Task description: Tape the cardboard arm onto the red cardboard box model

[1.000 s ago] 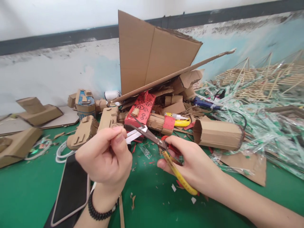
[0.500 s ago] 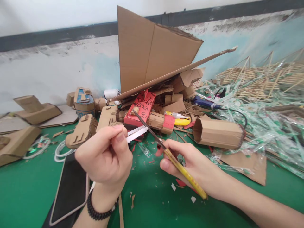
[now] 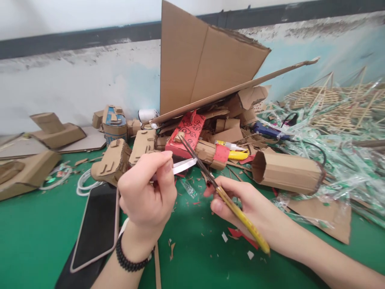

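Note:
My left hand [image 3: 150,192] is closed, thumb and forefinger pinching a narrow white paper strip [image 3: 184,165] that sticks out to the right. In my right hand [image 3: 243,204] is a pair of scissors [image 3: 231,208] with yellow handles and dark blades, seen nearly edge-on. The blades point up and left, and they meet the free end of the strip; whether they have cut into it cannot be told. Behind the blade tips lies a red cardboard piece [image 3: 190,130] with black drawn marks. A brown cardboard tube with a red band [image 3: 221,154] sits beside it.
A phone [image 3: 98,224] lies left of my left wrist. Several cardboard models [image 3: 111,160] stand at the left. A large cardboard sheet [image 3: 186,60] leans at the back. A cardboard tube [image 3: 285,172], a blue glue gun [image 3: 267,130] and tangled plastic wrap [image 3: 345,168] lie right. Scraps litter the green table [image 3: 192,257].
The view has shifted, so the scene sits further right. The left hand has come slightly closer to the scissors, and less of the white strip shows. Both hands keep their hold.

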A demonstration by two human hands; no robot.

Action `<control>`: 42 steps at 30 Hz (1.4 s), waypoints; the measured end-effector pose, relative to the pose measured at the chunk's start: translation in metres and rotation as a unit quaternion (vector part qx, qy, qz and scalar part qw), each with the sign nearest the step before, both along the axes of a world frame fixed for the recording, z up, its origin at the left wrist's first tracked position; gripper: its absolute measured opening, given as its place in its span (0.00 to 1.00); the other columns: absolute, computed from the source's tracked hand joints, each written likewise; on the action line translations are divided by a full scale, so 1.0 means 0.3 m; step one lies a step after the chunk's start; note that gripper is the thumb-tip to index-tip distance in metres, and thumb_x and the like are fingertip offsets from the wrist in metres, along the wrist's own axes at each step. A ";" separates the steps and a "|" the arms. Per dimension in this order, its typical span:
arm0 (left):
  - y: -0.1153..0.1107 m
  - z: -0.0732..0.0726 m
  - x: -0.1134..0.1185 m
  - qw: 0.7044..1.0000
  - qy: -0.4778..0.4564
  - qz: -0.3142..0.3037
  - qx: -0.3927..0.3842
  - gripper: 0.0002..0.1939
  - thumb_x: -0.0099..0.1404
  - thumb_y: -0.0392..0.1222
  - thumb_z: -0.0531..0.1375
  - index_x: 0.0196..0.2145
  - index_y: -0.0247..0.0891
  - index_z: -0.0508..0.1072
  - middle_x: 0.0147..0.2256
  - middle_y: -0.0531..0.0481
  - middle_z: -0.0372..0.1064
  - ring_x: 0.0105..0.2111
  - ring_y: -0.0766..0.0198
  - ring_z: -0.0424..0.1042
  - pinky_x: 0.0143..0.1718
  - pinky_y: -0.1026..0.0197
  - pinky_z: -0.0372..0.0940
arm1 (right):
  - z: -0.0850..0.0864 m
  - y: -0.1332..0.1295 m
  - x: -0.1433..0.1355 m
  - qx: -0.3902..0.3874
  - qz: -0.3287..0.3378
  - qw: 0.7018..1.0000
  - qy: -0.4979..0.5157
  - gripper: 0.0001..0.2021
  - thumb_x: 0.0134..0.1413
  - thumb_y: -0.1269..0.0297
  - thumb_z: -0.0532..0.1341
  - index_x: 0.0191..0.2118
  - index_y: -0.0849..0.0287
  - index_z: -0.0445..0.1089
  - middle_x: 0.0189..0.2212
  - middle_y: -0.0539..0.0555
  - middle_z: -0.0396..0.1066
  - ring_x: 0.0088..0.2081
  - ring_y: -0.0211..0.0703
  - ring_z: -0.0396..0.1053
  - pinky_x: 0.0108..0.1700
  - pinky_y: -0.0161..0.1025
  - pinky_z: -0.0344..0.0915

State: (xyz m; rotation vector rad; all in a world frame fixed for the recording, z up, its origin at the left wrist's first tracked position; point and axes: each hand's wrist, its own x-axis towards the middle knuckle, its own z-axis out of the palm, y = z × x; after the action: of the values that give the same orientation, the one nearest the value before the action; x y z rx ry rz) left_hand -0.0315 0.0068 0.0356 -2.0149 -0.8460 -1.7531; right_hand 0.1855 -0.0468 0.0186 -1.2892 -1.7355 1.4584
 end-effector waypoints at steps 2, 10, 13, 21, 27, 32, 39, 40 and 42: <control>-0.002 0.001 0.000 1.000 -0.011 0.003 -0.006 0.10 0.67 0.26 0.63 0.41 0.37 0.80 0.30 0.53 0.78 0.26 0.70 0.75 0.28 0.69 0.68 | -0.013 0.001 0.005 0.015 0.001 1.000 -0.016 0.27 0.67 0.33 0.62 0.45 0.56 0.70 0.33 0.47 0.65 0.34 0.39 0.59 0.32 0.36 0.55; -0.006 0.001 -0.011 0.999 -0.017 0.027 -0.011 0.11 0.66 0.26 0.64 0.42 0.38 0.81 0.32 0.53 0.81 0.28 0.68 0.78 0.30 0.68 0.71 | 0.012 0.004 0.012 0.009 0.012 0.999 -0.034 0.28 0.67 0.32 0.61 0.46 0.56 0.71 0.36 0.49 0.68 0.37 0.41 0.63 0.34 0.36 0.57; -0.004 -0.001 -0.009 0.999 -0.017 0.029 -0.009 0.10 0.66 0.26 0.64 0.41 0.37 0.81 0.32 0.53 0.81 0.27 0.70 0.78 0.31 0.69 0.70 | 0.017 0.002 0.015 0.018 0.009 0.999 -0.046 0.26 0.67 0.34 0.63 0.44 0.55 0.71 0.34 0.48 0.68 0.35 0.41 0.63 0.33 0.36 0.58; -0.004 -0.002 -0.003 0.999 -0.041 0.030 -0.017 0.10 0.69 0.27 0.63 0.41 0.39 0.80 0.28 0.55 0.76 0.27 0.68 0.77 0.31 0.67 0.69 | -0.002 0.008 0.001 0.089 -0.049 0.984 -0.148 0.22 0.65 0.37 0.66 0.45 0.52 0.68 0.34 0.46 0.65 0.35 0.44 0.63 0.37 0.39 0.60; -0.010 0.001 -0.001 0.998 -0.026 0.041 -0.032 0.08 0.71 0.29 0.62 0.40 0.39 0.81 0.27 0.54 0.76 0.25 0.66 0.76 0.27 0.65 0.68 | 0.000 0.002 -0.005 0.114 -0.049 0.980 -0.153 0.22 0.65 0.38 0.67 0.43 0.52 0.68 0.35 0.48 0.67 0.35 0.45 0.64 0.37 0.40 0.60; -0.012 0.001 0.002 0.998 -0.011 0.044 -0.039 0.08 0.71 0.30 0.63 0.39 0.40 0.80 0.27 0.53 0.77 0.23 0.68 0.74 0.23 0.65 0.66 | 0.037 -0.001 0.001 0.015 -0.018 0.998 -0.066 0.23 0.65 0.36 0.67 0.41 0.53 0.66 0.31 0.45 0.60 0.31 0.38 0.60 0.31 0.36 0.56; -0.011 -0.009 0.006 0.999 -0.003 0.048 -0.023 0.07 0.71 0.29 0.63 0.41 0.39 0.79 0.30 0.53 0.80 0.24 0.69 0.75 0.24 0.68 0.68 | 0.071 -0.001 0.002 -0.082 0.013 0.996 0.032 0.28 0.63 0.33 0.67 0.48 0.55 0.68 0.31 0.43 0.56 0.30 0.35 0.52 0.29 0.34 0.53; -0.011 -0.011 0.005 0.999 -0.004 0.046 -0.025 0.07 0.70 0.29 0.63 0.41 0.39 0.79 0.30 0.53 0.80 0.24 0.69 0.75 0.24 0.68 0.67 | 0.069 -0.002 0.003 -0.089 0.018 0.995 0.041 0.29 0.63 0.32 0.66 0.48 0.55 0.68 0.31 0.43 0.56 0.30 0.35 0.52 0.29 0.33 0.54; -0.010 -0.012 0.003 0.999 -0.002 0.043 -0.025 0.08 0.70 0.29 0.63 0.42 0.39 0.79 0.30 0.53 0.79 0.24 0.69 0.75 0.24 0.68 0.67 | 0.060 -0.003 0.006 -0.089 0.024 0.994 0.049 0.31 0.63 0.30 0.64 0.48 0.55 0.69 0.32 0.44 0.57 0.31 0.35 0.53 0.30 0.33 0.55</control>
State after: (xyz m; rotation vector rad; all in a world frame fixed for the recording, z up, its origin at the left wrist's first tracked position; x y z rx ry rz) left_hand -0.0304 0.0038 0.0319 -1.9761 -0.9722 -1.7048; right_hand 0.1873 -0.0478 0.0365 -1.2480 -1.6128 1.7088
